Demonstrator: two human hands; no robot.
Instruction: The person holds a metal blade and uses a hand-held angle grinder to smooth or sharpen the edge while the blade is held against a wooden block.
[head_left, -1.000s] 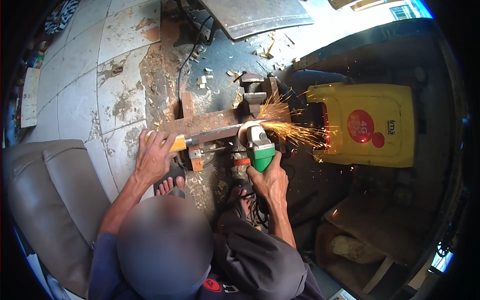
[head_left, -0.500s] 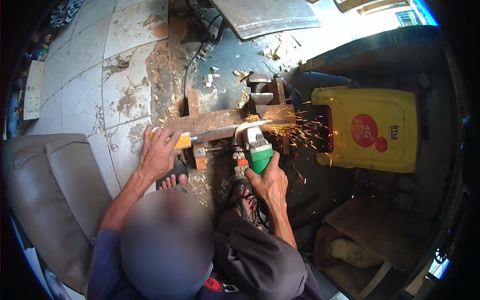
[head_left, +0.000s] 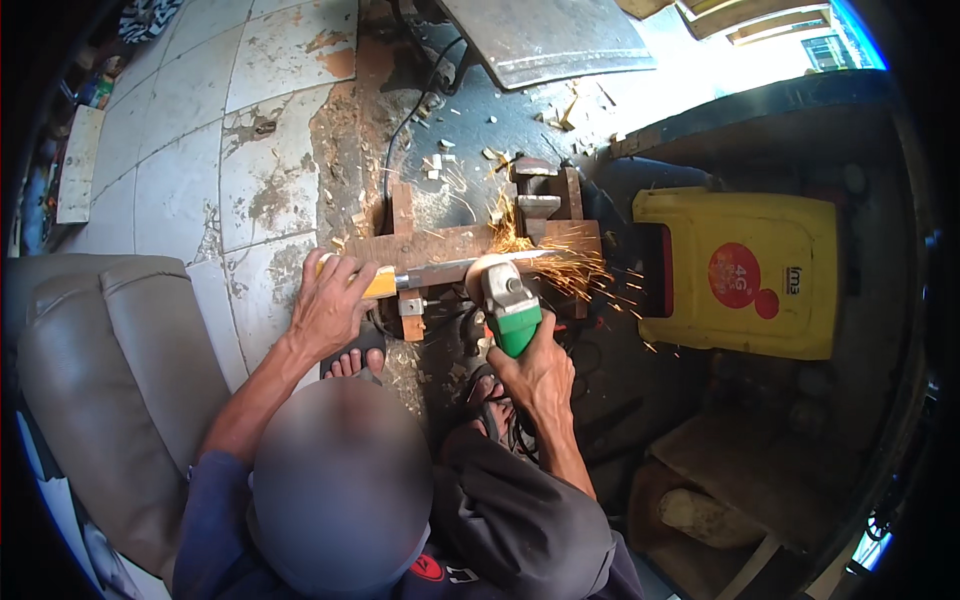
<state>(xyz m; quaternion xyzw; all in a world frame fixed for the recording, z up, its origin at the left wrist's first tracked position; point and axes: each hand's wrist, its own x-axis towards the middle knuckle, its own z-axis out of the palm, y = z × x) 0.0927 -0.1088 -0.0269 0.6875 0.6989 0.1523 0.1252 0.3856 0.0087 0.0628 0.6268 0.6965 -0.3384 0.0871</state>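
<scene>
My left hand (head_left: 330,300) is closed around the yellow handle (head_left: 380,284) of a long knife. Its grey blade (head_left: 440,273) points right and lies along a wooden board (head_left: 425,244). In my right hand (head_left: 538,368) is a green angle grinder (head_left: 516,318) with a metal head. The grinder's disc (head_left: 480,280) meets the blade about midway. Orange sparks (head_left: 575,270) spray right and upward from there, partly covering the blade's tip. A metal vise-like block (head_left: 538,205) stands just beyond the board's right part.
A yellow plastic piece (head_left: 790,230) with a red print stands at right. On the left is a padded brown seat (head_left: 110,370). A cable (head_left: 393,140) runs along the floor beside cracked tiles (head_left: 180,190). Wood chips lie around a metal-topped table (head_left: 560,45) at the back.
The grinder has slid a little left along the blade, toward the yellow handle. Sparks now also shoot upward near the metal block. The whole view has shifted slightly; both grips are unchanged.
</scene>
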